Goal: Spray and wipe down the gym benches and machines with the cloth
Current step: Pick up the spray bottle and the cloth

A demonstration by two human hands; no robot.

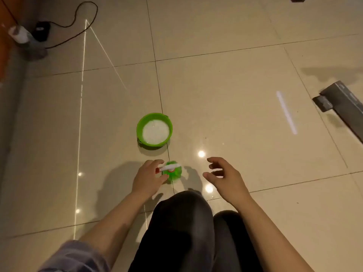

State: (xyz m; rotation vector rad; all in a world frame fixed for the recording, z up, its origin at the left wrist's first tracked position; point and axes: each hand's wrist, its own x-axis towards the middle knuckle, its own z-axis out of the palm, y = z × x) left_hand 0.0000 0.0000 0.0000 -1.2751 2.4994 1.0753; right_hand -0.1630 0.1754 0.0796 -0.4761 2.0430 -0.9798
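A green spray bottle [173, 173] with a white trigger head stands on the tiled floor just in front of my knees. My left hand [147, 177] is at its left side, fingers and thumb curled around the white head and neck. My right hand [224, 175] hovers a little to the right of the bottle, fingers spread and loosely bent, holding nothing. Beyond the bottle sits a green bucket [140, 132] with white foamy liquid inside. No cloth is in view.
A grey metal machine base [341, 103] lies on the floor at the right edge. At the far left a black cable [78, 26] runs to a dark box beside a white roll [19, 34]. My dark-trousered knees [182, 222] fill the bottom centre.
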